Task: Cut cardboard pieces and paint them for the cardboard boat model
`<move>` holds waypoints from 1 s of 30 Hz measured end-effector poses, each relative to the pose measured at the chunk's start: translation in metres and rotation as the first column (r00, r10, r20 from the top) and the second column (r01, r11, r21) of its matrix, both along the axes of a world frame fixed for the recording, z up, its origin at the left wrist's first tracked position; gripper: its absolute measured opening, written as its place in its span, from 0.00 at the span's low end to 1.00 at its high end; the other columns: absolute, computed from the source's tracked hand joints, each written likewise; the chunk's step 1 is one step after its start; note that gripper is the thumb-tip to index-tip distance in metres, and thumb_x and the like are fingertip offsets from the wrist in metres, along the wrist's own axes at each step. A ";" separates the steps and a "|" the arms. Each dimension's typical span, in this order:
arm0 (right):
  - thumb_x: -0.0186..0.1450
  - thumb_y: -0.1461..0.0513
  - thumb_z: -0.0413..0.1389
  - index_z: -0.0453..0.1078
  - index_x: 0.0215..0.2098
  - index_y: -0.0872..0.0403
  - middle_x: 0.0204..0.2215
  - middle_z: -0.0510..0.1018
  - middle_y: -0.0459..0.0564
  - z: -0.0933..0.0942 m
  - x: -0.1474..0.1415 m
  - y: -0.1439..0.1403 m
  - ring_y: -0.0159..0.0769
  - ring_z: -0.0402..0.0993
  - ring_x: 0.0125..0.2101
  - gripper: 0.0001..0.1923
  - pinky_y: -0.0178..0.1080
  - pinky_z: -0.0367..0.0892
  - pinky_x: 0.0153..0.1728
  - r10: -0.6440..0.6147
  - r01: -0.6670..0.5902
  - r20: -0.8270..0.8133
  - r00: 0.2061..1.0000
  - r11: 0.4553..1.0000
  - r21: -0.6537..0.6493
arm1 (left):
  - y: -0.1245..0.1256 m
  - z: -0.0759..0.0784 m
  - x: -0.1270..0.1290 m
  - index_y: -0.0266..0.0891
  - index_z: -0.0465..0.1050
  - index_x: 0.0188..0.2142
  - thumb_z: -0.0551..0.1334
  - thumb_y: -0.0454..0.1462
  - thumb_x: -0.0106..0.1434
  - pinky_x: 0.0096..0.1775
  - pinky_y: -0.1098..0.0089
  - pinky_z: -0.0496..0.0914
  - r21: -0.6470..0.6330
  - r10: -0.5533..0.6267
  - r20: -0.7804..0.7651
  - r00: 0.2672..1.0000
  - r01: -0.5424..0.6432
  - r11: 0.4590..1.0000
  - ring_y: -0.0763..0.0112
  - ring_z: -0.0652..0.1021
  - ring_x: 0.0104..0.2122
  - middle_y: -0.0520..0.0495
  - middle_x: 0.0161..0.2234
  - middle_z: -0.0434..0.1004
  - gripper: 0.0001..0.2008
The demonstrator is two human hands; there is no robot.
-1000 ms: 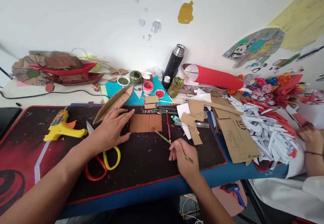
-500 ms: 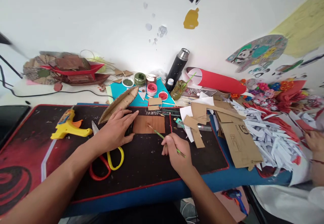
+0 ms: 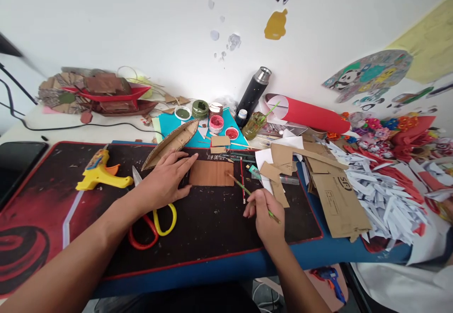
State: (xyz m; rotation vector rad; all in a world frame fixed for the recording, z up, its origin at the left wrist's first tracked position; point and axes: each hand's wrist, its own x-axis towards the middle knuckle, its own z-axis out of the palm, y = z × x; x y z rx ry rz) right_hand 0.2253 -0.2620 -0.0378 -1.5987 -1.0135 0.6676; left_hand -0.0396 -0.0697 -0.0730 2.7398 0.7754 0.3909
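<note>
while the brown cardboard rectangle (image 3: 210,173) lies flat between the two hands, the right grip (image 3: 267,214) is clamped on a thin green paintbrush (image 3: 247,190), thumb and fingers together on the handle. the bristle end slants away from that grip, ahead and to its left, and meets the rectangle near its right end, where a darker patch shows.

the left grip (image 3: 168,181) is spread, thumb apart from the fingers, with thumb and index finger at the left corners of the rectangle; how firmly it presses cannot be told. just beyond the left grip's fingers stands a boat-shaped cardboard shell (image 3: 171,145). below that grip, partly covered by the hand and forearm, are scissors (image 3: 156,221) with one red and one yellow handle. farther to its left, a yellow glue gun (image 3: 101,173) lies on the dark mat (image 3: 212,228).

ahead of the right grip, near the brush, lies a red pencil (image 3: 242,176). just ahead and right of the same grip are loose cardboard scraps (image 3: 279,176). well beyond both hands, an open pink paint jar (image 3: 216,124) stands on a teal sheet (image 3: 166,123). a black flask (image 3: 253,93) leans farther back, beyond the right grip.
</note>
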 end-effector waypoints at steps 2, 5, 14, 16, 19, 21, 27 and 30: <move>0.81 0.43 0.52 0.75 0.31 0.52 0.16 0.71 0.41 -0.002 -0.011 0.004 0.34 0.77 0.18 0.28 0.33 0.68 0.22 0.078 -0.078 -0.016 0.997 0.997 -0.011 | 0.000 0.001 0.000 0.35 0.54 0.79 0.63 0.43 0.71 0.70 0.44 0.61 -0.005 0.003 -0.004 1.000 -0.003 1.000 0.40 0.67 0.71 0.33 0.68 0.75 0.41; 0.83 0.46 0.52 0.76 0.33 0.52 0.17 0.73 0.41 -0.005 -0.026 0.010 0.33 0.77 0.19 0.26 0.33 0.68 0.25 0.209 -0.210 -0.007 0.978 0.978 -0.014 | -0.001 0.002 0.000 0.35 0.52 0.79 0.63 0.42 0.71 0.71 0.42 0.59 -0.010 0.001 -0.006 1.000 -0.001 1.000 0.41 0.67 0.71 0.33 0.68 0.75 0.42; 0.83 0.49 0.51 0.75 0.34 0.51 0.19 0.74 0.41 -0.008 -0.042 0.019 0.32 0.76 0.21 0.24 0.33 0.68 0.27 0.334 -0.335 -0.030 0.942 0.942 -0.030 | -0.001 0.003 0.000 0.34 0.54 0.79 0.63 0.42 0.71 0.70 0.43 0.63 -0.002 0.005 -0.007 1.000 -0.005 1.000 0.41 0.67 0.70 0.32 0.68 0.75 0.41; 0.83 0.48 0.51 0.75 0.35 0.51 0.19 0.75 0.41 -0.009 -0.040 0.018 0.33 0.76 0.21 0.24 0.33 0.69 0.28 0.326 -0.327 -0.031 0.945 0.944 -0.039 | -0.001 0.004 0.000 0.34 0.54 0.79 0.62 0.42 0.71 0.70 0.42 0.63 -0.002 0.002 -0.014 1.000 -0.002 1.000 0.40 0.67 0.71 0.32 0.68 0.75 0.41; 0.83 0.46 0.51 0.76 0.34 0.51 0.18 0.74 0.41 -0.010 -0.032 0.011 0.33 0.76 0.20 0.25 0.34 0.68 0.27 0.274 -0.276 -0.046 0.961 0.960 -0.046 | 0.000 0.003 -0.001 0.35 0.53 0.79 0.63 0.43 0.70 0.71 0.40 0.61 0.007 0.005 -0.025 1.000 -0.005 1.000 0.40 0.67 0.71 0.32 0.68 0.75 0.42; 0.82 0.44 0.52 0.76 0.34 0.51 0.17 0.73 0.41 -0.009 -0.024 0.005 0.33 0.76 0.19 0.26 0.34 0.69 0.25 0.225 -0.229 -0.062 0.972 0.972 -0.050 | 0.000 0.002 -0.001 0.36 0.52 0.79 0.63 0.43 0.70 0.72 0.39 0.59 0.019 0.009 -0.029 1.000 -0.008 1.000 0.40 0.67 0.71 0.33 0.68 0.76 0.43; 0.76 0.37 0.56 0.74 0.30 0.52 0.14 0.68 0.40 -0.003 0.001 -0.011 0.36 0.76 0.16 0.31 0.35 0.69 0.21 0.022 -0.034 -0.181 0.983 0.998 -0.061 | 0.000 0.005 0.000 0.36 0.52 0.79 0.61 0.43 0.72 0.76 0.38 0.51 0.089 -0.002 -0.057 0.998 0.007 0.996 0.42 0.66 0.72 0.35 0.67 0.78 0.41; 0.73 0.35 0.59 0.74 0.29 0.52 0.13 0.68 0.40 -0.003 0.011 -0.014 0.36 0.75 0.14 0.32 0.34 0.67 0.18 -0.066 0.054 -0.297 0.953 0.997 -0.048 | 0.001 0.009 0.001 0.38 0.52 0.80 0.61 0.44 0.71 0.76 0.39 0.50 0.101 0.001 -0.081 0.997 0.008 0.995 0.44 0.66 0.73 0.37 0.67 0.77 0.41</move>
